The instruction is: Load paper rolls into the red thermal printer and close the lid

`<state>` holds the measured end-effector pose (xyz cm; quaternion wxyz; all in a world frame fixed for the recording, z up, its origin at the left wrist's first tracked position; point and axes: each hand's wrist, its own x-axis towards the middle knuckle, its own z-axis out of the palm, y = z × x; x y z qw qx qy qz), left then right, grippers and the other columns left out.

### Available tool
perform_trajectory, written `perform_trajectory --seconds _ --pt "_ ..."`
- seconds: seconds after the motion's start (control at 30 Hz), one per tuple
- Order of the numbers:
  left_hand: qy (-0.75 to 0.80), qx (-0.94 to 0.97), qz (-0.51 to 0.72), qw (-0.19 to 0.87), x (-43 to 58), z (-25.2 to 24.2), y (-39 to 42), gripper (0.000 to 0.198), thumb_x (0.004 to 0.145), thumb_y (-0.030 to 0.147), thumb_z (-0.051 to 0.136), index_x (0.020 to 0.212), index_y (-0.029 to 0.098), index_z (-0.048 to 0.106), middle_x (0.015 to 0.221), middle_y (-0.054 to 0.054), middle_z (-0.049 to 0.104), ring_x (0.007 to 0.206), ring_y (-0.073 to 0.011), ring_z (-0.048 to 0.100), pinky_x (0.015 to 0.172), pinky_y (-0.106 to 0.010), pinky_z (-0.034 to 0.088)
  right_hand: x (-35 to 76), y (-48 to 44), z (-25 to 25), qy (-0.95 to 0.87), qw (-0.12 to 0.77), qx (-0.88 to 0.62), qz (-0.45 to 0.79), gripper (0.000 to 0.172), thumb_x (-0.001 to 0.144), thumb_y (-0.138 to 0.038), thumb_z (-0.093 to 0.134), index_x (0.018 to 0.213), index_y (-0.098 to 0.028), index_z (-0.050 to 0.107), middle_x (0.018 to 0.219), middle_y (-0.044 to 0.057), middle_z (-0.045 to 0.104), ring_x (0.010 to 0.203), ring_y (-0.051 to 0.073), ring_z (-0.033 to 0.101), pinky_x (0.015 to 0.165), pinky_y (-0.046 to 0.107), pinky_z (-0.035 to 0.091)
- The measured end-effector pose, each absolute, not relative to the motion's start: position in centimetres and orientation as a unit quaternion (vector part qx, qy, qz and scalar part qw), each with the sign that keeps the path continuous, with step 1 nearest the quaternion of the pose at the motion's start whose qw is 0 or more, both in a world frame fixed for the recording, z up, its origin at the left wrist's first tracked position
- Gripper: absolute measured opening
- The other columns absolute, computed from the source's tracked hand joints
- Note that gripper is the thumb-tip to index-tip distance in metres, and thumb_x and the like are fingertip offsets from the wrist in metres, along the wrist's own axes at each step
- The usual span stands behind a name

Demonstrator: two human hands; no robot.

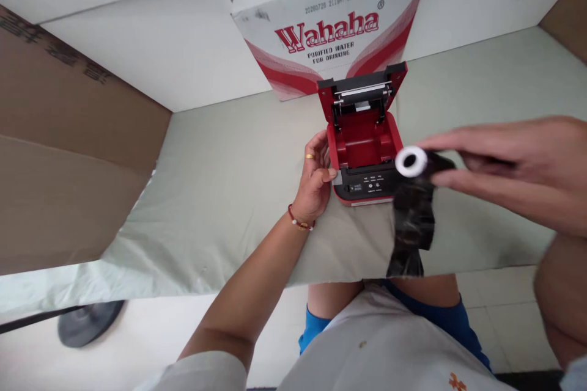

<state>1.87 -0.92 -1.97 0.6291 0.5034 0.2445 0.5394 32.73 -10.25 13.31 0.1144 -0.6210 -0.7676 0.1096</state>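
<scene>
A small red and black printer (367, 186) stands on the cloth-covered table with its lid raised, and its red inner compartment shows no roll. My left hand (315, 180) is closed around the printer's left side, thumb on the front edge of the black panel. Just right of the printer, my right hand (495, 165) pinches a ribbon roll with a white core (410, 162) between thumb and fingers. Crumpled black film (413, 226) hangs from the roll down past the printer's right front corner. Part of the right hand is blurred.
Behind the printer stands a white and red Wahaha carton (330, 30), with plain white boxes (137, 43) beside it. A brown cardboard box (77, 134) is at the left, and another brown surface (566, 18) at the far right. The table's front edge lies close to my lap.
</scene>
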Motion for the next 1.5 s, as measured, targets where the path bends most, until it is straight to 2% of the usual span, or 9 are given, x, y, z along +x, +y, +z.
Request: perform_trajectory --seconds 0.3,0.43,0.67,0.73,0.87,1.1,1.23,1.4,1.5 --pt "0.293 0.658 0.576 0.387 1.6 -2.2 -2.7 0.066 0.104 0.073 0.058 0.161 0.042 0.048 0.168 -0.008 0.046 0.163 -0.0342 0.044 0.128 -0.054 0.049 22.6 -1.4 12.9 -0.804 0.022 -0.585 0.101 0.043 0.104 -0.032 0.059 0.143 -0.029 0.076 0.124 0.011 0.084 0.106 0.033 0.077 0.084 0.041 0.053" --pt "0.261 0.763 0.548 0.222 1.2 -0.6 -4.1 0.060 0.109 0.072 0.045 0.154 0.035 0.059 0.156 -0.011 0.052 0.162 -0.0370 0.044 0.136 -0.067 0.035 21.2 -0.5 12.9 -0.792 -0.012 -0.604 0.091 0.047 0.101 -0.022 0.057 0.143 -0.029 0.077 0.122 0.012 0.085 0.098 0.033 0.078 0.075 0.039 0.050" --pt "0.248 0.802 0.526 0.138 1.4 0.4 -5.1 0.039 0.105 0.054 0.057 0.138 0.036 0.071 0.146 -0.009 0.057 0.156 -0.0388 0.046 0.133 -0.073 0.032 22.5 -0.6 10.9 -0.816 0.174 -0.547 0.072 0.014 0.097 -0.028 0.073 0.102 -0.030 0.086 0.087 0.000 0.083 0.076 0.023 0.074 0.072 0.037 0.054" --pt "0.255 0.800 0.528 0.127 1.5 0.3 -5.1 0.037 0.104 0.051 0.060 0.135 0.037 0.073 0.145 -0.009 0.058 0.154 -0.0385 0.046 0.133 -0.073 0.031 23.0 -1.6 12.0 -0.810 0.288 -0.505 0.078 0.019 0.103 -0.034 0.069 0.092 -0.028 0.083 0.080 -0.004 0.079 0.070 0.018 0.070 0.069 0.033 0.053" --pt "0.263 0.799 0.523 0.136 1.3 0.2 -5.0 0.034 0.101 0.051 0.066 0.131 0.039 0.075 0.147 -0.007 0.057 0.155 -0.0398 0.044 0.134 -0.075 0.028 23.7 -1.7 14.3 -0.682 0.482 -0.550 -0.001 0.024 0.113 -0.036 0.059 0.113 -0.024 0.080 0.102 0.001 0.083 0.088 0.017 0.073 0.082 0.032 0.057" --pt "0.262 0.798 0.533 0.106 1.4 0.1 -5.0 0.035 0.097 0.047 0.071 0.131 0.040 0.076 0.152 -0.007 0.054 0.158 -0.0397 0.041 0.135 -0.073 0.025 24.3 -1.2 11.7 -0.719 0.459 -0.517 0.070 0.031 0.117 -0.038 0.052 0.111 -0.028 0.081 0.116 0.002 0.086 0.115 0.021 0.078 0.108 0.041 0.058" --pt "0.264 0.792 0.547 0.071 1.4 0.0 -5.3 0.036 0.094 0.044 0.074 0.130 0.040 0.076 0.155 -0.006 0.054 0.163 -0.0398 0.038 0.138 -0.070 0.022 25.3 -5.6 9.1 -0.751 0.468 -0.463 0.050 0.033 0.116 -0.029 0.051 0.122 -0.033 0.083 0.126 0.003 0.086 0.121 0.025 0.079 0.110 0.049 0.060" --pt "0.265 0.793 0.529 0.147 1.5 0.1 -5.2 0.054 0.096 0.050 0.072 0.148 0.042 0.059 0.145 -0.004 0.068 0.153 -0.0347 0.060 0.142 -0.066 0.013 26.4 -7.4 5.1 -0.739 0.520 -0.417 0.096 0.050 0.115 -0.039 0.050 0.165 -0.040 0.059 0.121 0.002 0.088 0.118 0.029 0.082 0.107 0.055 0.065" --pt "0.268 0.763 0.566 0.159 1.5 0.2 -5.1 0.063 0.100 0.053 0.067 0.158 0.039 0.049 0.142 -0.005 0.074 0.148 -0.0325 0.067 0.144 -0.063 0.010 26.2 -7.0 4.2 -0.706 0.559 -0.419 0.119 0.049 0.116 -0.042 0.048 0.164 -0.040 0.059 0.116 0.001 0.089 0.113 0.029 0.084 0.109 0.056 0.065"
